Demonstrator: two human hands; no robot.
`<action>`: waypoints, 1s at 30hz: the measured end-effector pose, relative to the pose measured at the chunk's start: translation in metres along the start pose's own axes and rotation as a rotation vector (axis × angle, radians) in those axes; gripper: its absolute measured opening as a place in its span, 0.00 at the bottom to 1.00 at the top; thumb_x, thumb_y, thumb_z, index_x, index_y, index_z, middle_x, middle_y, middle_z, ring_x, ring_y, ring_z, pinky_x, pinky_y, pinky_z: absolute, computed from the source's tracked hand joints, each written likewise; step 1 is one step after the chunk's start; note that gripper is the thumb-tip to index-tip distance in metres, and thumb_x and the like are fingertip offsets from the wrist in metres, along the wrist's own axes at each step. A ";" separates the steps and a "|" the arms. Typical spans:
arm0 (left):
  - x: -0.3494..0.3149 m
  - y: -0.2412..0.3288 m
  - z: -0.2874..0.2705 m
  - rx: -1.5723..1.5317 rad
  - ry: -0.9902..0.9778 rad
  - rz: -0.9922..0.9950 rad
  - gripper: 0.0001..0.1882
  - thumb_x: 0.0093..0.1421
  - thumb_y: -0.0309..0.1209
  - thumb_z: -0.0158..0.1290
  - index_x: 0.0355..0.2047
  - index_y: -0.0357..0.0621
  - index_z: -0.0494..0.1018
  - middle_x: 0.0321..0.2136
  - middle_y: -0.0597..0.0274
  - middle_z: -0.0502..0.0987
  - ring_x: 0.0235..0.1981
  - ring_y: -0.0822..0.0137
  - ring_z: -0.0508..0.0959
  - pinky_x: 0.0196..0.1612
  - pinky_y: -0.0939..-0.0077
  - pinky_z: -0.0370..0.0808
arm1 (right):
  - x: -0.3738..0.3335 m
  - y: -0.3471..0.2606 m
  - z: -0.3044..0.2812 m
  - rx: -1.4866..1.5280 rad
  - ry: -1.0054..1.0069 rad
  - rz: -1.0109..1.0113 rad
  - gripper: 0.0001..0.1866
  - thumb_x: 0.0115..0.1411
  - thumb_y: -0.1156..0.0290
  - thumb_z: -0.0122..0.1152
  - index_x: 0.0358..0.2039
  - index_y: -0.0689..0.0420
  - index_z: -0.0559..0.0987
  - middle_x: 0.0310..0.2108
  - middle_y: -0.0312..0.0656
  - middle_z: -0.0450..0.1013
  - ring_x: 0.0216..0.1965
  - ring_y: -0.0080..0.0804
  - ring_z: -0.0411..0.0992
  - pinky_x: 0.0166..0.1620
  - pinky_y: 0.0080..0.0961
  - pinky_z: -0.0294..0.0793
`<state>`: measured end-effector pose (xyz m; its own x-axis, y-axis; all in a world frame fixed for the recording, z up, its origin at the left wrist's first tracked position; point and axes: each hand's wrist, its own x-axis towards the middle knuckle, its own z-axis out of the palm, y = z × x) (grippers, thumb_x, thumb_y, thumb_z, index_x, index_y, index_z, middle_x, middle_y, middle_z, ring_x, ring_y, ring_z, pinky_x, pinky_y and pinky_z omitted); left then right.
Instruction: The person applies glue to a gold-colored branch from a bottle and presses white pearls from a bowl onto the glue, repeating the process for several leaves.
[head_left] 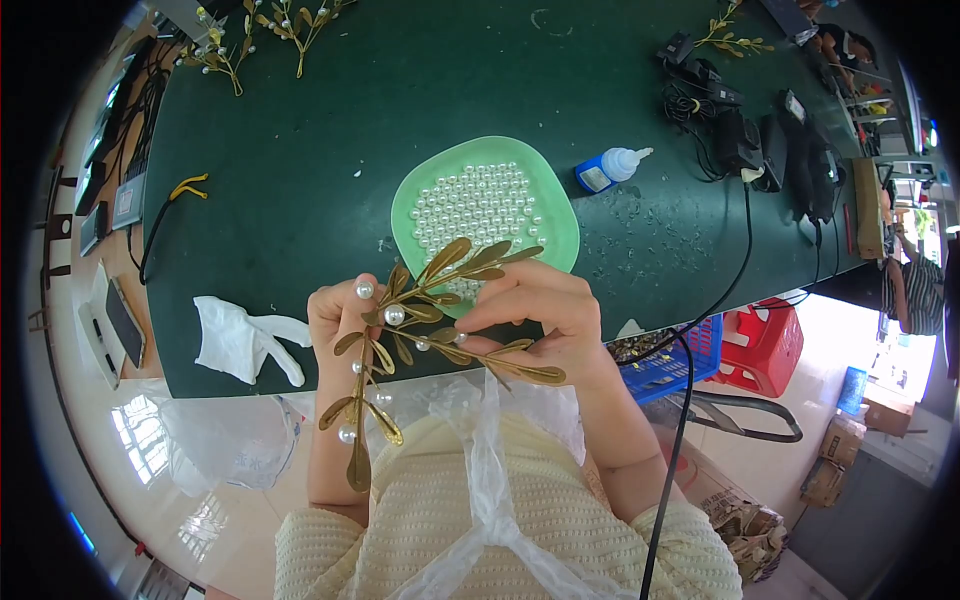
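My left hand (342,318) is closed, its fingers pinching a gold-coloured metal leaf branch (432,278) by its stem. Several narrow leaves spread from the branch, and white pearl beads (394,315) sit along its twigs. At a lower right twig, my right hand (545,312) pinches a small white pearl bead (461,338) between thumb and forefinger. Whether that bead is fixed to the twig is hard to see. Just beyond both hands, a light green dish (560,225) holds many loose pearl beads, and the branch overlaps its near edge.
A blue glue bottle (606,170) with a white nozzle lies right of the dish. A white glove (245,340) rests at the table's near left edge. Other leaf branches (225,60) lie far left. Black adapters and cables (735,140) crowd the right; one cable (688,390) hangs near my right arm.
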<state>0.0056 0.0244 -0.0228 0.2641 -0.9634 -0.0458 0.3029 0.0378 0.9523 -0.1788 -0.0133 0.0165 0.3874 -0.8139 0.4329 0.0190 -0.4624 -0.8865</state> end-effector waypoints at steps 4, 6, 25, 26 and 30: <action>-0.001 0.001 0.002 -0.023 0.028 -0.020 0.21 0.55 0.35 0.49 0.09 0.38 0.65 0.08 0.68 0.63 0.09 0.81 0.59 0.11 0.87 0.52 | 0.001 -0.002 -0.001 -0.016 -0.020 0.018 0.16 0.31 0.81 0.68 0.25 0.57 0.79 0.20 0.37 0.70 0.19 0.20 0.64 0.20 0.13 0.59; -0.001 0.002 0.003 -0.009 0.024 -0.024 0.21 0.55 0.36 0.49 0.08 0.38 0.64 0.08 0.68 0.63 0.09 0.81 0.59 0.11 0.87 0.52 | 0.001 -0.003 -0.001 -0.044 -0.019 0.046 0.15 0.31 0.81 0.68 0.26 0.57 0.79 0.20 0.36 0.69 0.19 0.20 0.64 0.20 0.13 0.59; 0.001 0.001 0.003 0.011 0.025 -0.020 0.23 0.55 0.35 0.48 0.06 0.39 0.61 0.06 0.71 0.59 0.08 0.81 0.55 0.12 0.85 0.48 | 0.000 -0.001 -0.004 -0.006 -0.067 0.039 0.15 0.33 0.82 0.65 0.26 0.56 0.77 0.21 0.37 0.68 0.23 0.27 0.67 0.24 0.19 0.64; 0.001 0.001 0.002 0.006 0.017 -0.022 0.23 0.55 0.35 0.48 0.07 0.39 0.61 0.06 0.71 0.59 0.08 0.81 0.55 0.12 0.85 0.48 | 0.000 0.000 -0.004 -0.005 -0.072 0.034 0.15 0.33 0.82 0.65 0.26 0.56 0.77 0.21 0.37 0.68 0.23 0.27 0.67 0.24 0.19 0.64; 0.001 0.001 0.002 0.011 0.007 -0.008 0.23 0.56 0.36 0.48 0.07 0.39 0.62 0.06 0.71 0.59 0.08 0.81 0.55 0.12 0.85 0.48 | 0.000 -0.001 -0.005 -0.007 -0.084 0.049 0.15 0.34 0.81 0.65 0.26 0.56 0.77 0.21 0.36 0.68 0.23 0.27 0.66 0.23 0.18 0.63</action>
<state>0.0046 0.0234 -0.0214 0.2677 -0.9619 -0.0559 0.2953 0.0267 0.9550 -0.1831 -0.0146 0.0181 0.4641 -0.8034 0.3731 -0.0087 -0.4253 -0.9050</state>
